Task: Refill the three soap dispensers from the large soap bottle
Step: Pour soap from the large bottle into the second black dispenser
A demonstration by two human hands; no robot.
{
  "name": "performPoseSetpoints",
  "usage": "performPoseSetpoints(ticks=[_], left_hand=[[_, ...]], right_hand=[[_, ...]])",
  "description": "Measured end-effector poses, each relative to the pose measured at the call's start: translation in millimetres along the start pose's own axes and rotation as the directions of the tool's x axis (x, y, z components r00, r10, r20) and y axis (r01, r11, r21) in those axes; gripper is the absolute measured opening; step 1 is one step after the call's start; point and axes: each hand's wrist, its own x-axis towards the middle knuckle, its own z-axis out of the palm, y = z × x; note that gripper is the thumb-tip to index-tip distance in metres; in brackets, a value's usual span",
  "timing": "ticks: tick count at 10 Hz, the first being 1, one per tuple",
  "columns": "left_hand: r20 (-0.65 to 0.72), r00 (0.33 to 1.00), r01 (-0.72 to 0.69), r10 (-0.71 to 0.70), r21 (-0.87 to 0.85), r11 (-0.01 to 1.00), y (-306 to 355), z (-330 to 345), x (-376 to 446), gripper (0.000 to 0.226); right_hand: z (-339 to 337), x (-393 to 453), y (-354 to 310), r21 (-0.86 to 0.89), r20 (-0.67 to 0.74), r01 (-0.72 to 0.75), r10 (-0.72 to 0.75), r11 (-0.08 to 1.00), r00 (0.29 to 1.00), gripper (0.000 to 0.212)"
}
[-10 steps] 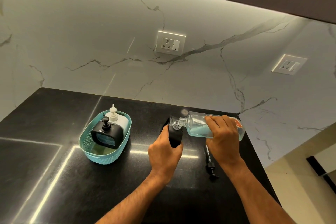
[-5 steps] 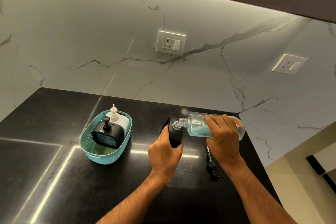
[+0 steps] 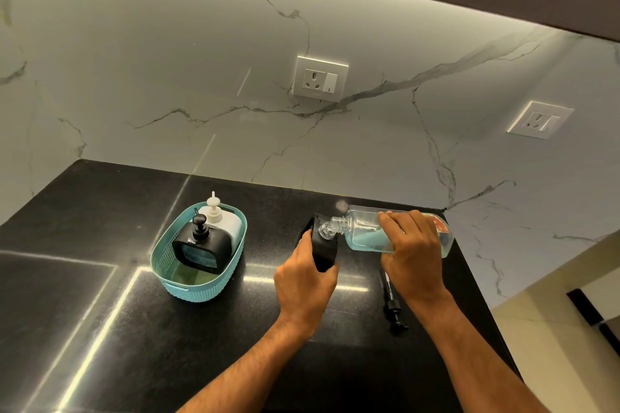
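Observation:
My right hand [image 3: 411,258] grips the large clear soap bottle [image 3: 364,236], which lies tipped almost flat with blue liquid inside. Its open neck rests on the top of a black soap dispenser [image 3: 323,250] standing on the black counter [image 3: 100,329]. My left hand [image 3: 303,282] wraps around that dispenser from the near side. The dispenser's black pump head [image 3: 391,300] lies on the counter just right of my left hand. Two more dispensers, a black one [image 3: 203,246] and a white one [image 3: 221,220], stand in a teal basket [image 3: 191,285] to the left.
The marble wall behind carries two white sockets [image 3: 320,79], [image 3: 538,119]. The counter's right edge drops off just past the bottle. Dark cabinets hang overhead.

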Motion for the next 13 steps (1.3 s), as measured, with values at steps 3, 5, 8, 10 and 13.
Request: performPoseSetpoints(ticks=[3,5,8,10,13], left_hand=[[0.004,1.0,0.001,-0.001,0.003,1.0,-1.3,0.8,2.1,0.057],[0.003,1.0,0.007,-0.007,0.017,1.0,-0.7,1.8,2.9,0.057],[0.009,1.0,0.006,-0.006,0.009,1.0,0.4,1.7,2.5,0.06],[0.017,1.0,0.007,-0.007,0.016,1.0,1.0,0.1,2.3,0.061],[0.023,1.0,0.009,-0.009,0.008,1.0,2.4,-1.0,1.7,0.063]], right_hand=[[0.5,1.8,0.2,-0.006,0.009,0.007,-0.007,1.0,1.0,0.065],[-1.5,3.8,-0.6,-0.011,0.004,0.018,-0.018,1.0,1.0,0.063],[-1.2,3.1,1.6,-0.016,0.005,0.024,-0.024,1.0,1.0,0.064],[-2.6,4.3,1.6,-0.014,0.008,0.028,-0.028,0.999,1.0,0.062],[-4.7,5.1,0.8,-0.02,0.016,0.034,-0.034,0.999,0.999,0.061]])
